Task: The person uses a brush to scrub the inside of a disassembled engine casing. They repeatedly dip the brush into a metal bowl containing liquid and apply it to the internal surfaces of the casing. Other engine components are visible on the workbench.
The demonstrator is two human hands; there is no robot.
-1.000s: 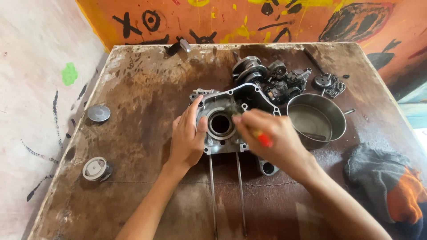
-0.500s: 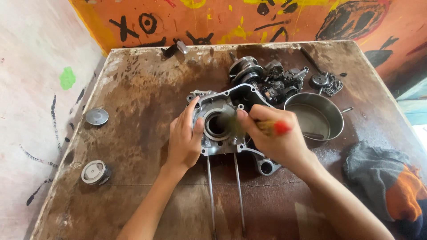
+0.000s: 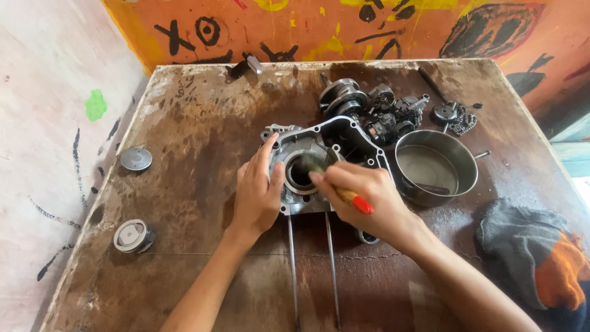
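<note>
Engine case, grey cast metal w/ round bore, lies flat at centre of worktop; all places given rel. to it. Left hand rests on case's left edge, fingers spread and laid flat over the rim by the bore, gripping nothing, just pressing on the case. Right hand sits over case's near-right part, fingers closed round a brush w/ yellow shaft and red end; bristle tip at the bore, blurred. Two long studs stick out from case's near edge toward the person, roughly parallel. Just right of case: steel bowl, some liquid inside, touching or almost touching the case, cannot tell which. Behind case, far-right: crankshaft and gear parts in a heap, close to case. Further right of that heap: chain w/ sprocket. Well left of case: round metal cap; near-left, well apart: piston lying by worktop edge. Far-left behind case, at the back edge: small dark tool. Near-right, well apart: grey and orange rag. Orange painted wall behind the worktop.
</note>
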